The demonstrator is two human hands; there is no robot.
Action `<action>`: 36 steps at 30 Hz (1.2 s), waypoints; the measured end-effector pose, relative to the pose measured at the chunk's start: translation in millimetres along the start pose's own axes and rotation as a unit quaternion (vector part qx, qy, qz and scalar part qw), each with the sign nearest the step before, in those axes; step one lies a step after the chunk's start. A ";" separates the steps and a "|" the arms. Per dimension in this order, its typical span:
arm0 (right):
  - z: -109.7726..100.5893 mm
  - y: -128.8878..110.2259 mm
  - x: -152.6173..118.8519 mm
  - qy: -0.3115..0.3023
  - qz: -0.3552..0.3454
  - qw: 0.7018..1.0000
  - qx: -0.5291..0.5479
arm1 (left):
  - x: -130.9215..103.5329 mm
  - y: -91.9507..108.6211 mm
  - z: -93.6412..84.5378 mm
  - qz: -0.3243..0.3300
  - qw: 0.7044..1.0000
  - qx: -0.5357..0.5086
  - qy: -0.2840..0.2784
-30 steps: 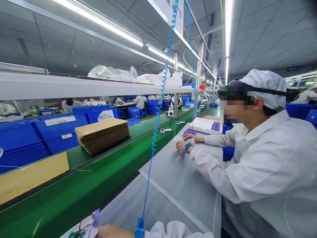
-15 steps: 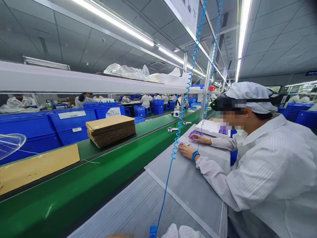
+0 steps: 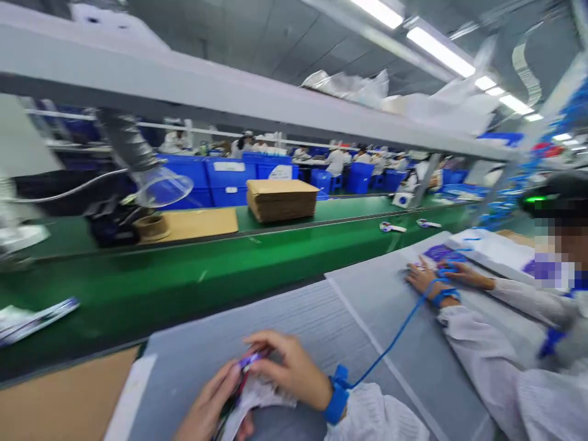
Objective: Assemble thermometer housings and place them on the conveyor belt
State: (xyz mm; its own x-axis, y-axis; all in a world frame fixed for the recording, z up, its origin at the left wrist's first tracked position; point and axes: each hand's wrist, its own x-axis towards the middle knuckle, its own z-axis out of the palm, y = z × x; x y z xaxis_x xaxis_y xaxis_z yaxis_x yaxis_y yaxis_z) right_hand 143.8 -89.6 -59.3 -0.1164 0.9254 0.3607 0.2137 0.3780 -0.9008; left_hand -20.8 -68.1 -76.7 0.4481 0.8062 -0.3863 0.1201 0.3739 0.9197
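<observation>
Near the bottom of the head view, my left hand (image 3: 209, 401) and my right hand (image 3: 296, 370) are both closed on a small purple-and-white part (image 3: 248, 361). Dark and red strands, which look like wires, hang from it, and a whitish wrap or shell lies below; blur hides the detail. My fingers cover much of the part. A blue wrist strap (image 3: 337, 395) with a blue coiled cord circles my right wrist. Beneath my hands lies the grey mat (image 3: 285, 315).
A green conveyor belt (image 3: 257, 260) runs past the mat, carrying white handheld devices (image 3: 392, 227). Beyond it stand a cardboard stack (image 3: 282, 199) and blue bins (image 3: 229, 177). A co-worker's hands (image 3: 422, 278) are at the right. A brown board (image 3: 68, 398) lies lower left.
The view has swung left and down, so the co-worker sits further right. My two hands, nearly out of frame before, now show with the purple-and-white part between them.
</observation>
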 end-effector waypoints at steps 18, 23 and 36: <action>-10.9 8.9 -11.4 -0.058 -0.083 0.987 -0.124 | -13.1 2.2 6.1 0.156 0.986 0.055 0.029; -12.2 10.2 -12.1 -0.055 -0.095 0.987 -0.120 | -15.2 3.9 6.1 0.169 0.982 0.076 0.027; -13.8 8.6 -12.3 -0.054 -0.081 0.988 -0.122 | -17.5 5.6 5.4 0.188 0.977 0.099 0.028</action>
State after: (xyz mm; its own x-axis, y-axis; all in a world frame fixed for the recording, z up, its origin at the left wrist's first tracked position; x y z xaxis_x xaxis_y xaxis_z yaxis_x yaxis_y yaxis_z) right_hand 160.4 -97.4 -68.1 -0.2689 0.8485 0.4558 0.4103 0.5291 -0.7428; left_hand -23.2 -82.6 -64.5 0.4446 0.8956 -0.0162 0.1285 -0.0459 0.9906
